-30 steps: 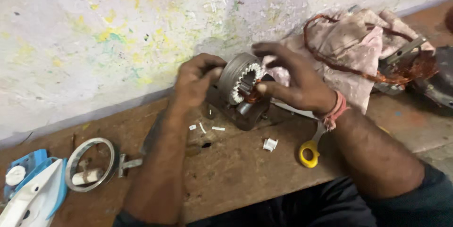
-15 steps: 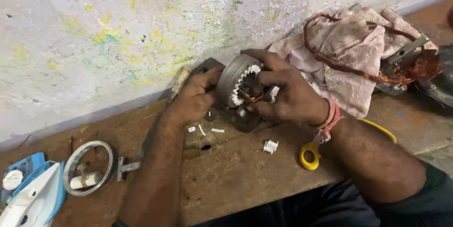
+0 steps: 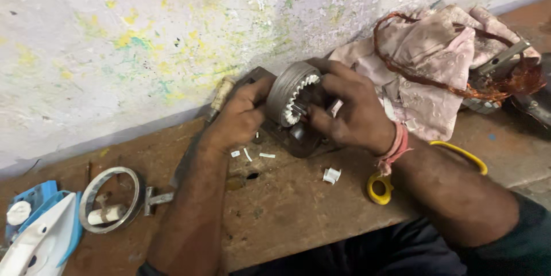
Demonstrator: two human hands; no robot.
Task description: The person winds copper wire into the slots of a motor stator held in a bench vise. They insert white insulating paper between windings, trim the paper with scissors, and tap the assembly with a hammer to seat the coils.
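Note:
A grey ring-shaped motor stator with white slot liners around its inner teeth stands on edge on the wooden bench, close to the wall. My left hand grips its left side. My right hand wraps over its right side, fingertips pressed at the inner teeth. A dark metal block lies under the stator. Small white liner scraps are scattered just below my left hand, and a folded white piece lies under my right wrist.
Yellow-handled scissors lie under my right forearm. A pink cloth with copper wire sits at right. A metal ring with a white roll and a blue-white clothes iron are at left. A wooden tool handle leans by the paint-spattered wall.
My hands and the stator have stayed together near the wall; my right fingers have shifted over the stator's inner teeth. The view has drifted slightly.

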